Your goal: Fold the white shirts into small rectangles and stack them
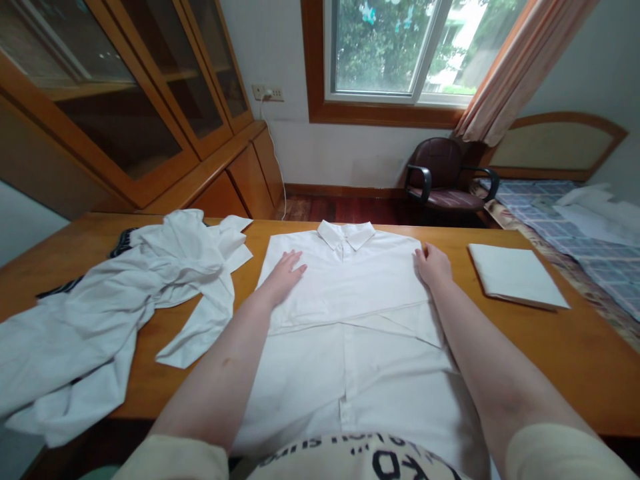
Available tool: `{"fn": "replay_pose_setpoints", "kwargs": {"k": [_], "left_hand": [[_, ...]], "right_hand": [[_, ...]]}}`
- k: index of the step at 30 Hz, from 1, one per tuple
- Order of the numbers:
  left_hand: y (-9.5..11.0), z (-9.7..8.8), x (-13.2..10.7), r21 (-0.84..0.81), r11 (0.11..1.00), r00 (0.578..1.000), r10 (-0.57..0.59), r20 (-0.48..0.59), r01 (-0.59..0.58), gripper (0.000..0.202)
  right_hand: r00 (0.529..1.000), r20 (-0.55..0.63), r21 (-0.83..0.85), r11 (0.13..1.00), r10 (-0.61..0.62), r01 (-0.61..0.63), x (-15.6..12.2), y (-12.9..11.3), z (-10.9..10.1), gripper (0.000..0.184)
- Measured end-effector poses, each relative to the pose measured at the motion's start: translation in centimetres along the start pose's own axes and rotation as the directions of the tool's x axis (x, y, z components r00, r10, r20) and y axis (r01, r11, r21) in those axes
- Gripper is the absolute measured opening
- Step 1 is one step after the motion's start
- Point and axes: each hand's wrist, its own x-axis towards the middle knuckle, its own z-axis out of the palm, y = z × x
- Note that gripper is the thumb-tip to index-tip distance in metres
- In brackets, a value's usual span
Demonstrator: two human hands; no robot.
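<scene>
A white, collared, button-front fabric shirt (330,283) lies face up and spread flat across the middle of a long yellow-brown wooden table (545,360); its pointed collar (357,235) reaches the table's far edge, and its lower part runs down to the near edge, close against the person's cream top with black lettering (390,460); angled creases cross the shirt below the chest.

The person's left hand (287,270) rests palm down on the shirt, just inside its left side edge, the fingers a little spread; the right hand (433,265) sits at the opposite side edge, near the shoulder corner, its fingers curled in; whether they pinch the cloth there cannot be told.

To the left, a rumpled heap of white cloth with dark striped parts (185,257) spills over the near table edge; a strip of bare wood runs between it and the shirt, narrow at the far end, with the left forearm passing over its nearer part; to the right, a flat, four-sided white folded piece (515,273) lies well apart from the shirt, with bare wood on both sides of it and a broader stretch on its near side.
</scene>
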Motion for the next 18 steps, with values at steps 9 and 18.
{"fn": "replay_pose_setpoints", "kwargs": {"k": [9, 18], "left_hand": [[-4.2, -4.0, -0.3, -0.32, 0.838, 0.847, -0.508, -0.159, 0.442, 0.053], [-4.9, -4.2, -0.2, -0.298, 0.849, 0.887, -0.462, -0.017, 0.436, 0.03]], "right_hand": [[0.945, 0.224, 0.197, 0.938, 0.24, -0.285, -0.2, 2.0, -2.6, 0.035], [0.77, 0.613, 0.471, 0.701, 0.177, -0.536, -1.0, 1.7, -4.9, 0.017]]}}
